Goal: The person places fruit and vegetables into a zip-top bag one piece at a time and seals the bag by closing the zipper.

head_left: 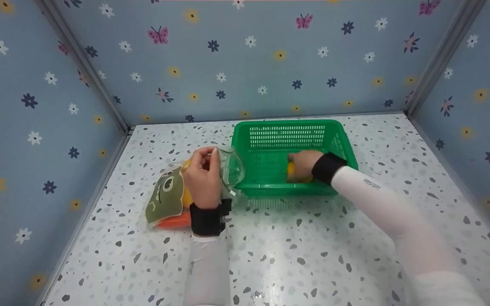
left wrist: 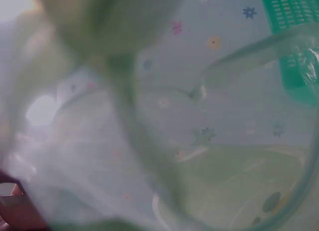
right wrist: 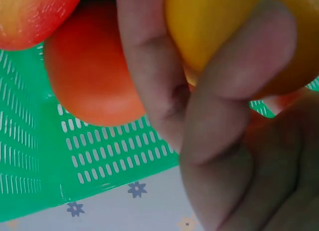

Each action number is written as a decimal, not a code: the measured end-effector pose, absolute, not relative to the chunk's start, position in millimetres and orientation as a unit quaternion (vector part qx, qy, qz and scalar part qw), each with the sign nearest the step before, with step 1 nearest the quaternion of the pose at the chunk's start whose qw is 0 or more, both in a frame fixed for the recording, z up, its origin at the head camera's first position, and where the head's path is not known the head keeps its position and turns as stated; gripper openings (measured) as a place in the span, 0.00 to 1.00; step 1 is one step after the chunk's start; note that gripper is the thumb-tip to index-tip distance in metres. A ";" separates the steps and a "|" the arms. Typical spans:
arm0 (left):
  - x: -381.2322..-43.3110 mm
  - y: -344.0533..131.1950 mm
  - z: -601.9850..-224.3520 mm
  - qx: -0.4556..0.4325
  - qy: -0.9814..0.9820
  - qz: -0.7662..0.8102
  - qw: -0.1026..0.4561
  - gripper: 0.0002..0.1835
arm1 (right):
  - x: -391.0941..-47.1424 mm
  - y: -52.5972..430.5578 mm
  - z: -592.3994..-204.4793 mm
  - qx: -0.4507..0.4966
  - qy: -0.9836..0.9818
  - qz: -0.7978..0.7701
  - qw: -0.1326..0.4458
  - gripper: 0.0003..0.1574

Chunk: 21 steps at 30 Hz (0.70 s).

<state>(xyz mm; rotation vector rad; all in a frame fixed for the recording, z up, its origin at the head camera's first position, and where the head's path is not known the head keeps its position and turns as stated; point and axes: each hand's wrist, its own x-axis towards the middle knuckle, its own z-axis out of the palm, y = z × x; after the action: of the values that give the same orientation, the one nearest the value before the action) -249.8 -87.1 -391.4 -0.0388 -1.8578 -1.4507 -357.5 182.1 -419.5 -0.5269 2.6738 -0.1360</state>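
Observation:
My left hand (head_left: 204,180) pinches the top of a clear plastic bag (head_left: 166,197) with a green cartoon face printed on its front. Yellow and orange contents show through the bag. Its clear upper edge (left wrist: 249,51) stretches across the left wrist view, blurred by closeness. Inside the green basket (head_left: 287,187), my right hand (head_left: 302,165) grips a yellow round fruit (right wrist: 214,21), thumb curled over it. Beside those fingers lie a red-orange round fruit (right wrist: 92,71) and a yellow-red fruit (right wrist: 35,14). From the head view, the hand hides most of them.
The basket stands at the back of the speckled white tabletop (head_left: 266,255), close to the flowered back wall (head_left: 253,63). Flowered side panels with grey corner strips enclose the table at left and right. The bag rests left of the basket.

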 end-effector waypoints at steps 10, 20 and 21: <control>-249.2 -88.1 -391.7 -0.004 -0.730 -0.574 0.369 0.09 | -353.2 166.9 -382.9 -0.210 0.946 -0.209 0.134 0.41; -247.9 -86.8 -391.8 -0.003 -0.728 -0.580 0.366 0.09 | -320.6 126.6 -361.4 -0.351 0.829 -0.409 0.149 0.34; -247.8 -86.8 -391.6 -0.004 -0.728 -0.579 0.367 0.09 | -316.9 120.8 -361.0 -0.363 0.816 -0.419 0.163 0.34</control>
<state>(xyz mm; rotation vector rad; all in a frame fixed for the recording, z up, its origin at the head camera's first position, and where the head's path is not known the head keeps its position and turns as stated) -247.8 -86.8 -391.6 -0.0105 -1.8713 -1.4882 -316.9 120.8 -361.0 -1.0364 2.3277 -1.1940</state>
